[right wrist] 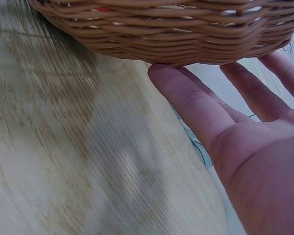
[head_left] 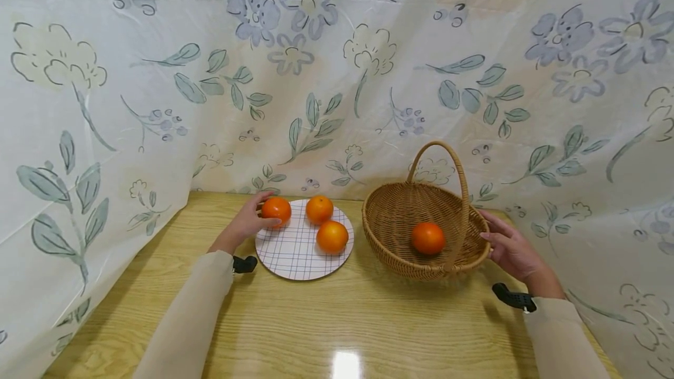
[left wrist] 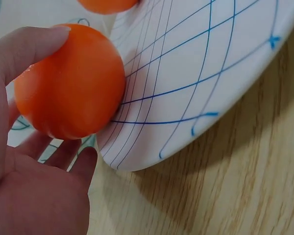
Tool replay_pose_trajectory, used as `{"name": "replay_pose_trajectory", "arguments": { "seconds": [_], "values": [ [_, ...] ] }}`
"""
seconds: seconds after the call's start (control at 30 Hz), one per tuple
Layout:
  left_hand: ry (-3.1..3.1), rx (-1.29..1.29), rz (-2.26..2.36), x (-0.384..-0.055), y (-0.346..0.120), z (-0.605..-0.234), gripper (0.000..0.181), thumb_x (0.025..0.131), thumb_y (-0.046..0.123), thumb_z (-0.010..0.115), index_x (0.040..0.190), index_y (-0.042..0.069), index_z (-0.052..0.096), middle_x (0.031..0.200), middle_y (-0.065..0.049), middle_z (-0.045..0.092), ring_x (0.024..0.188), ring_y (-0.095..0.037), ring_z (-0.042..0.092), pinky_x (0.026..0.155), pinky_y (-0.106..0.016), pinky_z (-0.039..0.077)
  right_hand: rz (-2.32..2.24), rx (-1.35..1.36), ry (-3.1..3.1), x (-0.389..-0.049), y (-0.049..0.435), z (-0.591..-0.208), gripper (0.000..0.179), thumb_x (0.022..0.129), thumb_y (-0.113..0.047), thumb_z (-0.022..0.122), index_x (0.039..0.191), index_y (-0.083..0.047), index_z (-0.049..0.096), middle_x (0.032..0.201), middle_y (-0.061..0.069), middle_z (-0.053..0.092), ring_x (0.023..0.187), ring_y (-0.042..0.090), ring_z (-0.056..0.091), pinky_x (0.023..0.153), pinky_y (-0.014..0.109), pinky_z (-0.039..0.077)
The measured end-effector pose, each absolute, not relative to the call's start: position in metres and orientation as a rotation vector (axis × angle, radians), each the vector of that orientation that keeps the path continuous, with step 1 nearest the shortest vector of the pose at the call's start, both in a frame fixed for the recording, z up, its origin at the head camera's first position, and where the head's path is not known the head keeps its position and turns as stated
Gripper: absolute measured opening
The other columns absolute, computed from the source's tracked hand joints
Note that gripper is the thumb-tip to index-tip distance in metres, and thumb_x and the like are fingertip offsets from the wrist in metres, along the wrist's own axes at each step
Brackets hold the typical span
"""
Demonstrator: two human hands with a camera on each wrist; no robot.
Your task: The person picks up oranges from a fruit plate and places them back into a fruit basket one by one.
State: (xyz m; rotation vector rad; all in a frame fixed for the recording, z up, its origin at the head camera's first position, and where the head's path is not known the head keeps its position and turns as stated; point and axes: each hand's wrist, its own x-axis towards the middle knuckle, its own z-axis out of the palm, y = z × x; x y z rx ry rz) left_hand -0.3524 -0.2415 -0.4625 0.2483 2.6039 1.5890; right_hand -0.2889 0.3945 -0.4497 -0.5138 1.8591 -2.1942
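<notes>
At the left edge of a round white plate (head_left: 295,265) with a blue grid, my left hand (head_left: 247,220) grips a glossy orange (head_left: 277,210). The left wrist view shows the thumb over the top of this orange (left wrist: 76,83) and fingers bent beneath and behind it. Two more oranges lie on the plate, one at the back (head_left: 319,209) and one at the right (head_left: 332,237). My right hand (head_left: 511,247) touches the right side of a wicker basket (head_left: 389,250). In the right wrist view its fairly straight fingers (right wrist: 191,100) rest against the woven wall. One orange (head_left: 428,238) sits inside the basket.
The basket's tall arched handle (head_left: 463,192) rises over its right half. Both stand on a light wooden table (head_left: 337,314), the plate left of the basket. A floral sheet (head_left: 326,75) hangs behind the table and along both sides.
</notes>
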Motion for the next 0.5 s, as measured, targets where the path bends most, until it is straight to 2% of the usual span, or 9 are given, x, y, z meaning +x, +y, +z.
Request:
{"name": "replay_pose_trajectory", "arguments": {
  "seconds": [0.23,0.5],
  "values": [
    [2.559,0.199,1.629,-0.3494,-0.2393,-0.4615,0.082,0.092,0.012,0.077,0.16,0.017,0.033,0.164,-0.018,0.031,0.147,-0.044,0.034,0.121,-0.062,0.032,-2.209,-0.554,1.823,-0.29,0.3957,-0.4513,0.062,0.107,0.006,0.034,0.165,-0.008,0.017,0.146,-0.006,0.051,0.12,0.012,0.066,0.09,0.034,0.061],
    [2.598,0.165,1.588,-0.3484,-0.2397,-0.4621,0.079,0.092,0.016,0.078,0.158,0.015,0.035,0.161,-0.019,0.036,0.143,-0.043,0.04,0.119,-0.061,0.035,-2.212,-0.578,1.795,-0.2908,0.3967,-0.4519,0.061,0.107,0.006,0.033,0.165,-0.008,0.015,0.147,-0.005,0.05,0.12,0.012,0.066,0.09,0.034,0.061]
  ]
}}
